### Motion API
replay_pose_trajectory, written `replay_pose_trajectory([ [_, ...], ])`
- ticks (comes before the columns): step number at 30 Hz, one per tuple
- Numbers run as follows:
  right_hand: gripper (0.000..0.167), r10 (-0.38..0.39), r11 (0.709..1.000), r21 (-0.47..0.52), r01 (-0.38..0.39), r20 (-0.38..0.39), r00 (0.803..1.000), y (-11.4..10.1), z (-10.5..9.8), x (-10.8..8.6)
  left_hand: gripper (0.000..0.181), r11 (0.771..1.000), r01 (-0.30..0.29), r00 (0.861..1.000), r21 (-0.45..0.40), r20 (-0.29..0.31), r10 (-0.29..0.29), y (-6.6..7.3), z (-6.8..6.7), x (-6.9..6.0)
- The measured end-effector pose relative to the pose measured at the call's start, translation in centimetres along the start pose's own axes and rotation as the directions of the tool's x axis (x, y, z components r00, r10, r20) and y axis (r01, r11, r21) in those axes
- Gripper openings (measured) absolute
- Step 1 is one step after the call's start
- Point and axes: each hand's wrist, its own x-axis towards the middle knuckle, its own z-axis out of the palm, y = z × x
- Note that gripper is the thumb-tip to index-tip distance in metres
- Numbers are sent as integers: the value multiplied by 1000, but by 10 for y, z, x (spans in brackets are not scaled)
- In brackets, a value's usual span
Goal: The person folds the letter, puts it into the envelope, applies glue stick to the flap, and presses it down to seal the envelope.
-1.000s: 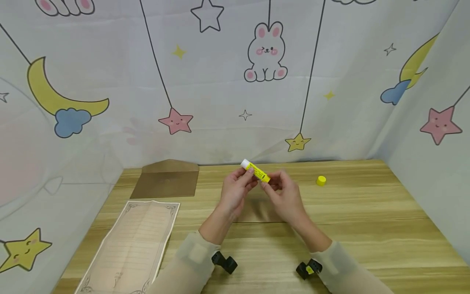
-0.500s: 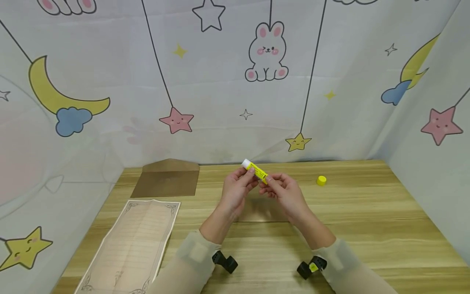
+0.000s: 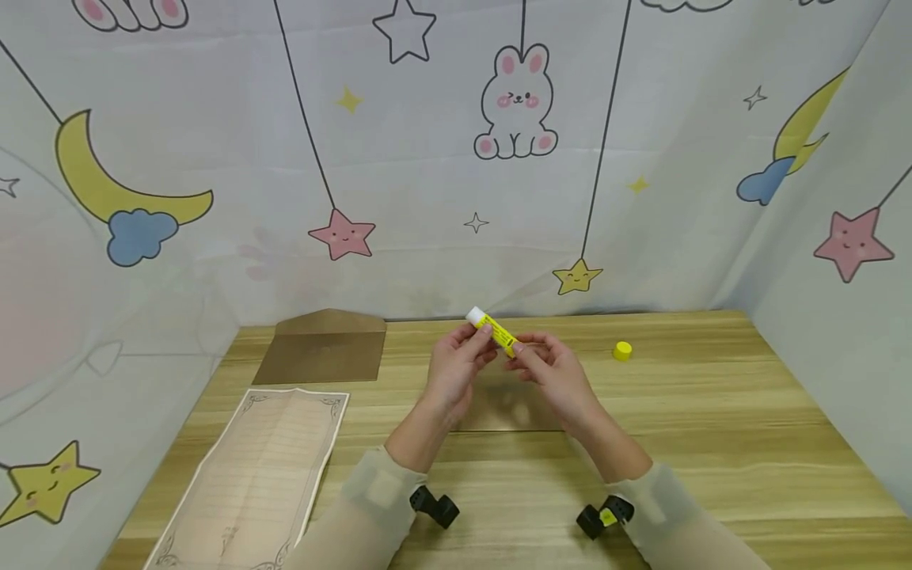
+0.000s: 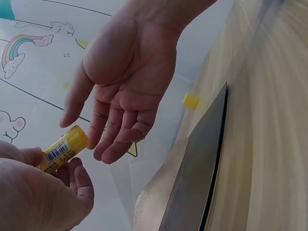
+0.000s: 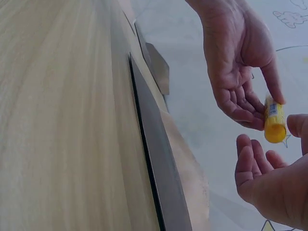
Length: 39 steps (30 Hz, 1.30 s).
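Note:
Tilted above the table is a glue stick (image 3: 496, 332), a yellow tube with its white end up and to the left. My left hand (image 3: 454, 368) grips the tube's middle, thumb on top. At the yellow base, my right hand (image 3: 559, 378) has its thumb and forefinger on either side in a light pinch; its other fingers are loosely spread, as the left wrist view shows (image 4: 130, 72). Below both hands lies a brown envelope (image 3: 506, 408), partly hidden by them; its lighter flap (image 4: 161, 192) is raised in the left wrist view.
The yellow cap (image 3: 623, 351) stands on the wooden table (image 3: 712, 443) to the right. A second brown envelope (image 3: 321, 356) lies open at the back left. Bordered letter paper (image 3: 260, 475) is at the front left. A printed curtain (image 3: 427, 158) hangs behind the table.
The right thumb has shifted up and over the glue stick's base, and the right hand has turned slightly. My left hand and the stick have stayed almost still.

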Motion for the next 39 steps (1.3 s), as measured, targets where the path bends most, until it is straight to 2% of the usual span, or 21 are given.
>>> replay_pose_trajectory([
  [4, 48, 13, 998, -66, -16, -34, 999, -5, -6, 1, 33, 1000, -11, 1000, 1, -8, 11, 4, -2, 1],
  [8, 46, -7, 990, -140, 1, -42, 999, -10, -20, 3, 34, 999, -36, 999, 3, -13, 36, 7, -6, 3],
  [10, 44, -38, 978, -208, 29, -37, 999, -12, -30, 4, 32, 998, -54, 998, 17, -22, 54, 9, -9, 4],
  [12, 43, -81, 947, -313, 67, -32, 996, -14, -44, 6, 32, 996, -72, 997, 55, -29, 74, 9, -11, 5],
  [14, 43, -117, 896, -434, 95, -24, 993, -14, -60, 9, 32, 991, -83, 995, 105, -40, 88, 10, -13, 5],
  [17, 43, -145, 786, -608, 113, -3, 989, -13, -84, 14, 35, 972, -94, 993, 217, -52, 108, 11, -17, 4],
  [20, 43, -148, 677, -727, 117, 21, 989, -12, -106, 17, 37, 939, -118, 989, 324, -47, 140, 12, -22, 3],
  [23, 43, -159, 567, -814, 129, 45, 986, -12, -122, 20, 39, 892, -163, 983, 422, -13, 185, 12, -26, 3],
  [26, 43, -159, 473, -872, 127, 58, 986, -10, -133, 21, 38, 828, -214, 973, 519, 39, 227, 13, -31, 3],
  [27, 44, -152, 449, -885, 121, 58, 987, -10, -135, 21, 38, 799, -236, 968, 554, 61, 244, 14, -32, 2],
  [29, 44, -139, 412, -904, 113, 60, 989, -9, -140, 22, 37, 725, -281, 955, 629, 110, 275, 15, -34, 0],
  [32, 44, -111, 386, -916, 104, 66, 992, -6, -143, 24, 34, 579, -351, 929, 736, 193, 317, 15, -39, -2],
  [35, 45, -88, 371, -923, 101, 73, 993, -2, -147, 27, 32, 437, -396, 906, 808, 265, 331, 14, -42, -4],
  [36, 45, -79, 368, -925, 98, 74, 994, -1, -148, 27, 33, 400, -404, 901, 823, 283, 328, 14, -43, -4],
  [39, 46, -59, 359, -929, 90, 73, 996, 1, -151, 29, 34, 314, -415, 895, 854, 323, 307, 14, -44, -6],
])
